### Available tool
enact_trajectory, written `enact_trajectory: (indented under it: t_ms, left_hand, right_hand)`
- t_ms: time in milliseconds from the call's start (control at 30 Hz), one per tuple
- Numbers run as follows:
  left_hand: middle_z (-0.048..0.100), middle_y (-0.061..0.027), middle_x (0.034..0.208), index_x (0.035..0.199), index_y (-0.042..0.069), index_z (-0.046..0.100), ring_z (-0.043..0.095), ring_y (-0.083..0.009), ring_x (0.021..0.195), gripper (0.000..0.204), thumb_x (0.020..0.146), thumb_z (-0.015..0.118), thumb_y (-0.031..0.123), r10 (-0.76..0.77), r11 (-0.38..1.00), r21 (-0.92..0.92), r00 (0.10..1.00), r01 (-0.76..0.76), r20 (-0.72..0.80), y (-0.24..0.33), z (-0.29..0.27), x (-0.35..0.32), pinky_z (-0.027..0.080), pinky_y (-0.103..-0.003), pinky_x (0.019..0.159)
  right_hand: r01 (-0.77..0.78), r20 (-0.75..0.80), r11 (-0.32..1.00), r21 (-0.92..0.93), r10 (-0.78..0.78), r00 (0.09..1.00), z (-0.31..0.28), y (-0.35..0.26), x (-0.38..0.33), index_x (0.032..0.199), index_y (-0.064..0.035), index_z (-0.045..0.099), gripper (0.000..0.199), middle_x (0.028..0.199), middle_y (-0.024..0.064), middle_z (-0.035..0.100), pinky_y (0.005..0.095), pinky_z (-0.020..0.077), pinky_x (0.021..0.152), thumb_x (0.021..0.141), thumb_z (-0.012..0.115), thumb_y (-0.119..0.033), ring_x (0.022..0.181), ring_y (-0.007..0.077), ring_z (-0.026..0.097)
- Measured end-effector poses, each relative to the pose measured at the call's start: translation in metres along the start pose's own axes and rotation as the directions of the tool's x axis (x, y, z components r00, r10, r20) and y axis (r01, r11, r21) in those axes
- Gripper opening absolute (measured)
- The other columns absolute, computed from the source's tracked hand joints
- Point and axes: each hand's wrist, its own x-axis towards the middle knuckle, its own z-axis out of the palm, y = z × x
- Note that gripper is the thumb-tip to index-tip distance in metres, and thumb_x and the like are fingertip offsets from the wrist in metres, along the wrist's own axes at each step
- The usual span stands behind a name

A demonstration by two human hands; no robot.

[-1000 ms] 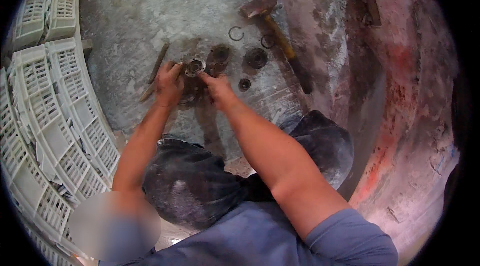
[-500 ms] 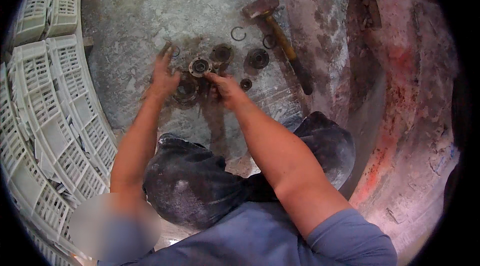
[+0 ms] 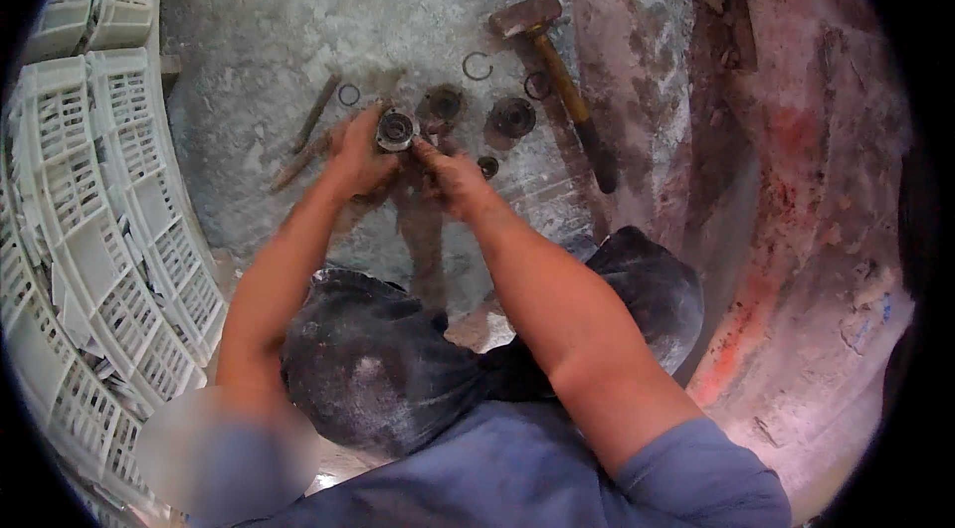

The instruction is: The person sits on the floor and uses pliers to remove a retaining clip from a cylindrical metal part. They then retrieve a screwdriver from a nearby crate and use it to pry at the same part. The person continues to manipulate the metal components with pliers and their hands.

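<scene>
Between my two hands is a round metal flange with a bearing-like ring in its middle. My left hand is closed on its left side, and the fingers of my right hand pinch its right edge. Just beyond it lies a dark round metal housing. A similar dark hub rests further right, and a small metal ring sits beside my right hand. Left of the flange are a thin dark rod, a second rod partly behind my left hand, and a thin ring.
A sledgehammer with a wooden handle lies on the right. Near its head are an open snap ring and a dark ring. White slatted crates line the left side. A reddish, dirt-caked curved surface rises at the right.
My left hand has moved right and closed on the flange, uncovering the dark rod and thin ring. It now covers the dark round part below the flange. My right hand has barely moved.
</scene>
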Motion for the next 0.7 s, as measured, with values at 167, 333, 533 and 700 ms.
enact_trajectory:
  t_ms: [167, 333, 533, 700]
  left_hand:
    - [0.049, -0.0169, 0.134, 0.141, 0.010, 0.045, 0.043, -0.0397, 0.127, 0.088, 0.063, 0.080, 0.029, -0.018, 0.969, 0.246, 0.998, 0.002, 0.062, 0.004, -0.006, 0.006, 0.035, -0.047, 0.108]
    - [0.047, -0.0182, 0.133, 0.138, 0.006, 0.045, 0.040, -0.0394, 0.129, 0.089, 0.062, 0.083, 0.033, 0.010, 0.964, 0.265, 0.999, -0.001, -0.032, 0.005, 0.001, 0.001, 0.033, -0.048, 0.109]
    - [0.045, -0.0177, 0.134, 0.138, 0.005, 0.041, 0.040, -0.0392, 0.128, 0.091, 0.064, 0.083, 0.038, -0.074, 0.977, 0.194, 0.994, 0.088, -0.079, 0.011, 0.008, -0.007, 0.030, -0.049, 0.109]
    - [0.044, -0.0164, 0.135, 0.137, 0.007, 0.040, 0.039, -0.0389, 0.128, 0.086, 0.067, 0.083, 0.034, 0.018, 0.952, 0.306, 0.986, 0.035, -0.169, 0.019, 0.011, -0.015, 0.030, -0.051, 0.108]
  right_hand:
    - [0.090, -0.174, 0.907, -0.412, -0.176, 0.969, -0.017, 0.001, 0.001, 0.107, -0.0029, 0.066, 0.035, 0.089, 0.0098, 0.069, 0.0358, 0.0496, 0.066, 0.088, 0.070, -0.032, 0.079, 0.0224, 0.064]
    - [0.127, -0.085, 0.597, -0.792, -0.313, 0.946, -0.013, -0.008, 0.002, 0.106, 0.0019, 0.064, 0.034, 0.094, 0.0227, 0.069, 0.0439, 0.0505, 0.078, 0.088, 0.064, -0.027, 0.091, 0.0388, 0.066]
    - [0.159, -0.019, 0.416, -0.895, -0.391, 0.920, 0.006, -0.032, -0.021, 0.109, 0.0022, 0.065, 0.032, 0.091, 0.0199, 0.070, 0.0394, 0.0498, 0.078, 0.089, 0.062, -0.023, 0.084, 0.0295, 0.068]
    - [0.136, 0.019, 0.372, -0.918, -0.301, 0.953, 0.007, -0.048, -0.015, 0.107, 0.0008, 0.067, 0.032, 0.092, 0.0214, 0.070, 0.0409, 0.0498, 0.080, 0.087, 0.063, -0.024, 0.089, 0.0338, 0.068]
